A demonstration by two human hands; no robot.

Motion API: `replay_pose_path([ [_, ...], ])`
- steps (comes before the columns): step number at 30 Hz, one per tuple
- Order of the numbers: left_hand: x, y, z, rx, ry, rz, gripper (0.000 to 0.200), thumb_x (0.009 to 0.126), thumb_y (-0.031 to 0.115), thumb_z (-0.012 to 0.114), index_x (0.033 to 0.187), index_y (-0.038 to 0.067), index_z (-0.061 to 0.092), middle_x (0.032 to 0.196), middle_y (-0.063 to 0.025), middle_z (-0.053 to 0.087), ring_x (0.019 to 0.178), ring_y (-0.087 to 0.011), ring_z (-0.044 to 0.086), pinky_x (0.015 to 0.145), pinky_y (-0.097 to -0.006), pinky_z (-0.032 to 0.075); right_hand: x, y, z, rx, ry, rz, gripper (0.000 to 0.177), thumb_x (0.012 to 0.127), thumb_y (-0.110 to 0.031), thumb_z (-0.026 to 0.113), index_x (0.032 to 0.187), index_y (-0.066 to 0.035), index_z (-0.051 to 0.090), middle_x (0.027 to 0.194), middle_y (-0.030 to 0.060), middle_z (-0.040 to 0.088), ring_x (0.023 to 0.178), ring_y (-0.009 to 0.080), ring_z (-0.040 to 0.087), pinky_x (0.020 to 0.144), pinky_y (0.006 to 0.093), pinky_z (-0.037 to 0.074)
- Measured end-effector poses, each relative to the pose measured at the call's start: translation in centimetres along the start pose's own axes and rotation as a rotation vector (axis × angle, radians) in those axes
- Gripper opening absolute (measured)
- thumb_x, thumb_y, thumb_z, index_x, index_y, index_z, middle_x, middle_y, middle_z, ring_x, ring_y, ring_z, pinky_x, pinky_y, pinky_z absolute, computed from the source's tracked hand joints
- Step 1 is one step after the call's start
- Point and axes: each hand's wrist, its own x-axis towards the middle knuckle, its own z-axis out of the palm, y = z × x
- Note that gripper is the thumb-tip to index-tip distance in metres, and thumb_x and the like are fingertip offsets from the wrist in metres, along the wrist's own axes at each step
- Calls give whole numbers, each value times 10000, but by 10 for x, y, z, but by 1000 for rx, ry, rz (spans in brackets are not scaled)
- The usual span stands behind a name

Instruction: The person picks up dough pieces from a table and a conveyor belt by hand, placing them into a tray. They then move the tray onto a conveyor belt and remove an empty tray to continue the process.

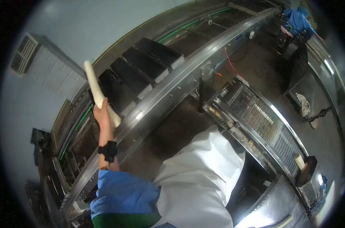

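Observation:
My left hand (pixel 101 113) is closed around a long, pale, smooth stalk (pixel 92 81), gripping it below its middle. One end of the stalk points up and away, and the other sticks out below my fingers. The hand is held over the near side of a conveyor, close to a row of black trays (pixel 130 70). A black band (pixel 108 151) is strapped around my left wrist. My right hand does not show.
A steel rail (pixel 172 81) edges the conveyor. On the right, a metal mesh belt (pixel 261 117) has a pale stalk piece (pixel 299 161) and a dark block (pixel 307 171) at its near end. A person in blue (pixel 298 21) sits at the upper right.

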Motion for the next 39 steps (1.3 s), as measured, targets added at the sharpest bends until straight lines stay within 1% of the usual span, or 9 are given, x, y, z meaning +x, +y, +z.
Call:
replay_pose_path([
  [4, 59, -91, -93, 192, -233, -416, 435, 882, 224, 593, 1225, -29, 509, 868, -86, 604, 760, -196, 589, 700, -326, 469, 4, -6, 4, 28, 48, -22, 693, 673, -355, 694, 1162, 107, 526, 866, 227, 622, 795, 306, 598, 727, 392, 492],
  [16, 52, -127, -98, -8, -540, -28, 452, 903, 177, 534, 1302, -7, 427, 1015, -96, 580, 873, -209, 577, 763, -335, 469, 68, -71, -3, 865, -693, -31, 790, 731, -389, 677, 1323, 51, 392, 941, 176, 608, 772, 221, 578, 655, 307, 480],
  [24, 36, -114, -29, -248, -654, 78, 469, 913, 154, 503, 1342, 7, 384, 1119, -106, 557, 952, -222, 566, 812, -340, 466, 85, -213, -113, 1058, -999, -753, 787, 779, -432, 645, 1357, 23, 362, 1002, 170, 593, 760, 220, 573, 650, 302, 482],
  [27, 22, -81, 10, -377, -582, -155, 445, 908, 117, 489, 1326, -4, 394, 1154, -127, 537, 1007, -239, 547, 849, -340, 453, -6, -312, -179, 734, -405, -672, 783, 775, -432, 621, 1385, -13, 366, 1154, 194, 563, 933, 265, 609, 771, 338, 515],
  [29, 19, -77, 17, -470, -512, -324, 424, 904, 75, 473, 1313, -14, 400, 1169, -143, 525, 1048, -250, 532, 873, -339, 443, -72, -388, -208, 1164, -800, -932, 735, 774, -352, 616, 1382, -16, 375, 1193, 202, 545, 968, 253, 597, 795, 321, 508],
  [31, 20, -86, 19, 497, -606, 542, 434, 872, -43, 431, 1304, -44, 393, 1241, -184, 470, 1128, -275, 490, 928, -340, 414, -150, -451, -232, 1377, -1366, -1072, 694, 774, -271, 612, 1378, -18, 384, 1232, 211, 527, 1002, 241, 586, 819, 304, 500],
  [36, 36, -110, 43, 785, -534, 788, 548, 847, -77, 447, 1375, 19, 338, 1345, -199, 381, 1158, -305, 469, 943, -342, 417, -220, -525, -198, 1273, -1781, -1499, 579, 741, -14, 608, 1307, -28, 483, 1315, 122, 505, 1147, 213, 514, 944, 301, 446],
  [38, 38, -87, 71, -518, -332, -596, 624, 868, 22, 513, 1429, 88, 245, 1344, -180, 391, 1146, -299, 478, 894, -375, 459, -210, -528, -165, 1133, -1532, -1402, 525, 745, -19, 628, 1261, -39, 530, 1299, 100, 524, 1168, 208, 500, 949, 297, 438],
  [39, 41, -94, 75, -522, -337, -599, 624, 868, 22, 513, 1429, 88, 245, 1344, -180, 391, 1146, -299, 478, 894, -375, 459, -196, -529, -143, 988, -1296, -1383, 514, 749, -3, 612, 1256, -33, 531, 1302, 103, 522, 1191, 200, 489, 962, 299, 428],
])
